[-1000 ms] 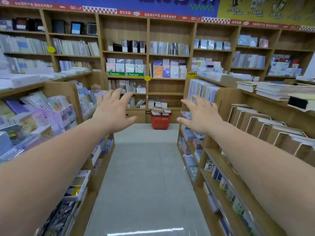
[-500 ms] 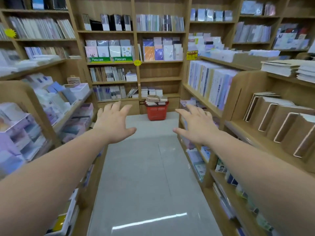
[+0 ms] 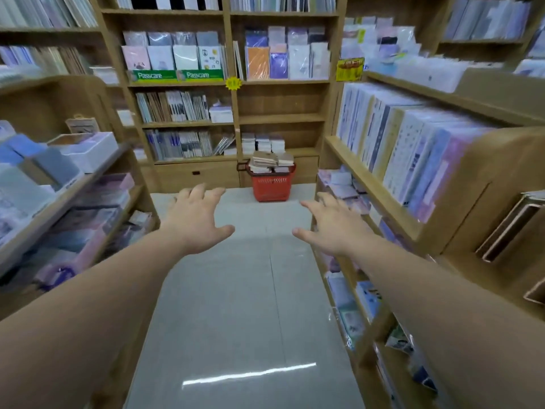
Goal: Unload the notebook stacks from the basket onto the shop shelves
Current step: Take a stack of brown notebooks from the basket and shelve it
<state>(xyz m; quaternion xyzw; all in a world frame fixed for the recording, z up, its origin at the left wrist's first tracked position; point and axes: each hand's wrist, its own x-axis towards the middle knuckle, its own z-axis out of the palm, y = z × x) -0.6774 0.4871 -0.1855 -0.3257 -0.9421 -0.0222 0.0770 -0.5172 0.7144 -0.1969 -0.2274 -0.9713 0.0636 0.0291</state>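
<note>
The fingers [image 3: 199,191] of the left hand [image 3: 196,222] and the fingers [image 3: 310,206] of the right hand [image 3: 330,228] are spread and slack, grasping nothing, palms down, thumbs turned toward each other. Both hands hover apart above a grey floor [image 3: 236,305], bare forearms running back to the lower corners. Well beyond them, at the aisle's far end, a basket [image 3: 271,188] stands upright on the floor just before the back shelves [image 3: 281,118]; whether it touches them cannot be told. It is red plastic, boxy with rounded corners, with a slotted grille on the broad side facing the viewer; its long axis runs left to right across the aisle, open top up. Notebooks [image 3: 269,163] lie flat in it in stacks rising above the rim, covers brown like card, page edges pale, the top few skewed. The shelves are light wood, at the back and both sides, packed with glossy wrapped stationery [image 3: 413,149] in pale blue, lilac and white. The floor is smooth tile carrying a white streak of reflected light
</note>
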